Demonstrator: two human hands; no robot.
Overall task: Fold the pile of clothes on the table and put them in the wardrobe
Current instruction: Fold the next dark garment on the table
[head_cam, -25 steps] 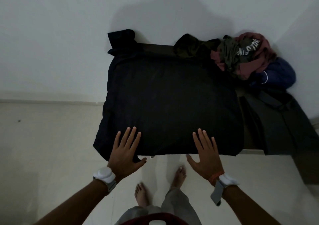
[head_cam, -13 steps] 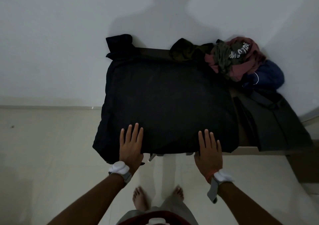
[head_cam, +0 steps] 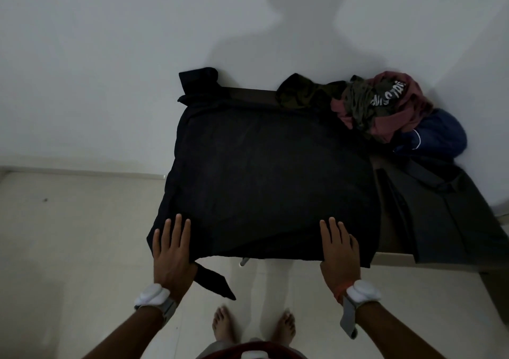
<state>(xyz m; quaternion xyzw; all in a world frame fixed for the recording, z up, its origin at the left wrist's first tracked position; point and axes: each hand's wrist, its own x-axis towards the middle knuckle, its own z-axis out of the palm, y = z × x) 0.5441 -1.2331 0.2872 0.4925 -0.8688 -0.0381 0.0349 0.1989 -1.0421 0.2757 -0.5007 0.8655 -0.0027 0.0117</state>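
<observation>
Left hand (head_cam: 172,251) and right hand (head_cam: 338,251) have slid apart to the near corners of the garment (head_cam: 270,176), spread over the table (head_cam: 392,257); fingers straight, pressing flat. Smoothing likely done (fold next); pile (head_cam: 385,105) waits far right.

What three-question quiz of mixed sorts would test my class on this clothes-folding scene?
1. True or false: the left hand and right hand lie flat on the black garment.
2. The unfolded pile sits on the table's: A near left; B far right; C middle.
3. Missing word: the piped garment is dark ___.
Key: 1 true; 2 B; 3 blue.
</observation>
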